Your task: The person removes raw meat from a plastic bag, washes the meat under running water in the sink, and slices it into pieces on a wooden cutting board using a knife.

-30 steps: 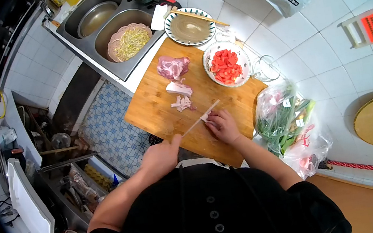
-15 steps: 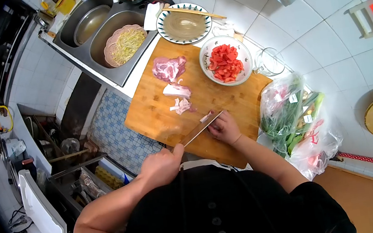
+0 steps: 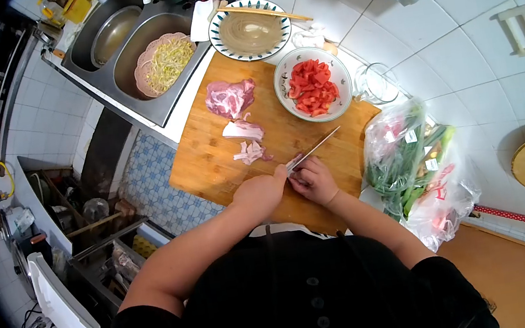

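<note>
My left hand (image 3: 264, 189) is closed round the handle of a kitchen knife (image 3: 320, 146), whose blade points away to the right over the wooden cutting board (image 3: 210, 174). Close beside the blade, my right hand (image 3: 314, 180) rests on the board with curled fingers, pressed on a piece of meat that the hands and knife mostly hide. Farther left on the board lie a large piece of raw meat (image 3: 230, 98), a smaller slab with a pale fatty side (image 3: 244, 131) and some thin meat slices (image 3: 251, 153).
A bowl (image 3: 281, 97) of cut red tomato stands on the board's far side. Behind it is a patterned plate (image 3: 219, 44) with chopsticks (image 3: 265, 12) across it. A double sink (image 3: 123, 83) holds a pink basket of sprouts (image 3: 168, 64). Bagged green vegetables (image 3: 402, 158) and a glass container (image 3: 377, 84) lie right.
My left hand has moved right and away from my body with the knife, so the blade now reaches farther past my right hand. My right hand stays nearly in place.
</note>
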Demonstrator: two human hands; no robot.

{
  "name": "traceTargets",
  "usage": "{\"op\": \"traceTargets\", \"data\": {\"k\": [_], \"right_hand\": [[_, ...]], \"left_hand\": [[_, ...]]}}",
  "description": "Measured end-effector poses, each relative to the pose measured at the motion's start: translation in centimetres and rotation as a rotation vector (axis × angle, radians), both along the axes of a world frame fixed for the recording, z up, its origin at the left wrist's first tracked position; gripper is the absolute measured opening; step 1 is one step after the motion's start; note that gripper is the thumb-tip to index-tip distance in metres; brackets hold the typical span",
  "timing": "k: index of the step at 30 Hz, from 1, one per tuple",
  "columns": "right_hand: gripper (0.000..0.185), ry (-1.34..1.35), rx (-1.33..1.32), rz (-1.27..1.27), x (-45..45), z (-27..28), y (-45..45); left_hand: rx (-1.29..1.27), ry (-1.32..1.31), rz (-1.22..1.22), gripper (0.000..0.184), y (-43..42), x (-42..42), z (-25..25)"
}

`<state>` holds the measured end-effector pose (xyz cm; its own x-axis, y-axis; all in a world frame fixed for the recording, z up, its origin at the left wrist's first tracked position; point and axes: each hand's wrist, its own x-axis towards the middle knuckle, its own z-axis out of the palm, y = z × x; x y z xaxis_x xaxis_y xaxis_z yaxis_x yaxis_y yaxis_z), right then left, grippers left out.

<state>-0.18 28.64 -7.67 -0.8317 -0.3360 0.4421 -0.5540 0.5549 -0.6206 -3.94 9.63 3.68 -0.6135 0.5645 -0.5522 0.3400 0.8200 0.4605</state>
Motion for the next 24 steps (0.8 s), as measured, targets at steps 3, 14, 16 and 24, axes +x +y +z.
{"op": "traceTargets", "data": {"k": [3,14,16,24], "right_hand": [[0.018,0.065,-0.013,-0.038,0.0,0.4,-0.4],[0.019,0.052,-0.069,-0.053,0.8,0.7,-0.1],[0.018,0.043,-0.081,-0.058,1.1,0.6,0.0],[0.017,-0.006,-0.069,-0.010,0.7,-0.5,0.3]], "left_hand": [[-0.016,-0.086,0.031,0.021,-1.7,1.5,1.6],[-0.166,0.029,0.110,0.015,-8.3,6.0,2.1],[-0.124,0.081,0.080,0.013,-7.3,6.3,3.1],[-0.141,-0.017,0.028,0.015,-4.9,5.3,6.1]]}}
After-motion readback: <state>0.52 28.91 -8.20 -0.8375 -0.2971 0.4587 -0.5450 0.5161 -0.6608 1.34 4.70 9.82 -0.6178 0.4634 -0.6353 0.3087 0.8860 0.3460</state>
